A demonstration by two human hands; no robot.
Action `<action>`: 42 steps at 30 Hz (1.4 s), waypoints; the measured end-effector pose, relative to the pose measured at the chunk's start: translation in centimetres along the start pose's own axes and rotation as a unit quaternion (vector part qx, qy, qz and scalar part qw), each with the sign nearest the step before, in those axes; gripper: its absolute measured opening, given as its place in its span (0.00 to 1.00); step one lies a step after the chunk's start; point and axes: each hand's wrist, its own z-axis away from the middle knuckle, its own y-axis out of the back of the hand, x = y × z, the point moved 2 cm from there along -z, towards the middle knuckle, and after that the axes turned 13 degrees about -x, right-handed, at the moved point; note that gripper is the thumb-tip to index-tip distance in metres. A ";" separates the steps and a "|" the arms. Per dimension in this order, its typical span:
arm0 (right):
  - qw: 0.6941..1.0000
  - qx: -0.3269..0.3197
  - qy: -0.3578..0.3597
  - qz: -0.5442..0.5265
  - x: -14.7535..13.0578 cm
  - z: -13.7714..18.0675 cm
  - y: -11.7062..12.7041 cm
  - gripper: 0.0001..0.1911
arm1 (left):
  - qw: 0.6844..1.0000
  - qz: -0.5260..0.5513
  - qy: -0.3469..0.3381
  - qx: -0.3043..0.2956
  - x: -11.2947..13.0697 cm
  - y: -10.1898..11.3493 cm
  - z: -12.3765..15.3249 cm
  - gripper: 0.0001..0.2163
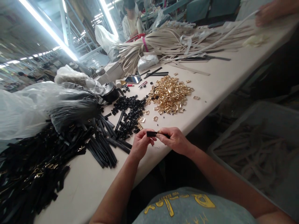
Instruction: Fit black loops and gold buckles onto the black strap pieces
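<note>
A short black strap [151, 134] is held between both hands above the table's near edge. My left hand [140, 143] pinches its left end. My right hand [174, 140] grips the other end, fingers closed, with a small gold glint beside the thumb that I cannot make out. Just beyond the hands lies a heap of gold metal buckles [170, 93], a few of them loose near my left fingers. To its left spreads a pile of small black loops [130, 115]. Flat black straps [102, 152] lie left of my left hand.
Finished-looking black straps with gold parts [42, 165] cover the left end, under plastic bags [44, 105]. A dark lidded pot [111, 92], a phone [133, 80] and beige strips [158, 43] lie farther back. A bin of strips [257, 155] stands right. Another person's hand [268, 14] rests far right.
</note>
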 end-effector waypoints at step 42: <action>0.995 0.066 0.077 -0.023 2.9 -3.3 -1.6 0.15 | 0.997 -0.017 0.014 0.077 0.1 1.3 -1.0 0.09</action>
